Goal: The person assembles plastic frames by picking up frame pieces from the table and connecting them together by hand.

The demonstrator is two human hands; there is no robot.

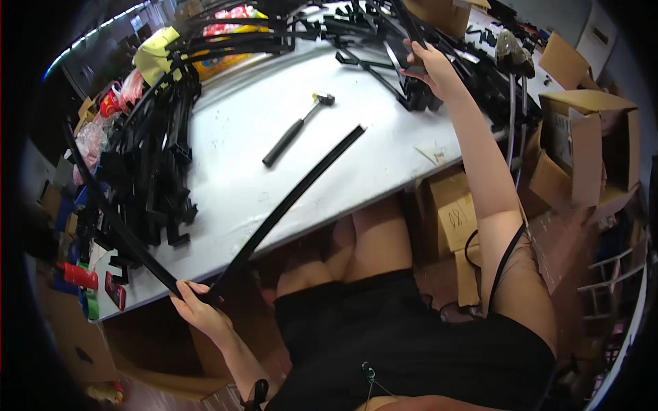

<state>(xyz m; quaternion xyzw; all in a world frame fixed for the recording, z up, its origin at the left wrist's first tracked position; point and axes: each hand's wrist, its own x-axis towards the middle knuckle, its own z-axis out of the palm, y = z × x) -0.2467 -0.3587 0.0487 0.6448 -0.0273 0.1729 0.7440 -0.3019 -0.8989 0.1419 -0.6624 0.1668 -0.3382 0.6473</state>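
Holding black strips (288, 204) in left grip (200, 314), right grip (436, 71) clasping black piece (411, 31), hammer (285, 142) on white table (236, 127)

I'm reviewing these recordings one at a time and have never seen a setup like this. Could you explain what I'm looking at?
There is no machine here: a person works with two bare hands. The single picture comes from a wide fisheye camera worn on the head, looking down, so straight edges bend near its rim.

On the white table lies a hammer, with a pile of black parts on the left and another pile on the right. The left hand holds long black strips that meet there in a V; whether they are joined is unclear. The right hand is at the right-hand pile; I can't tell whether it grips a piece.
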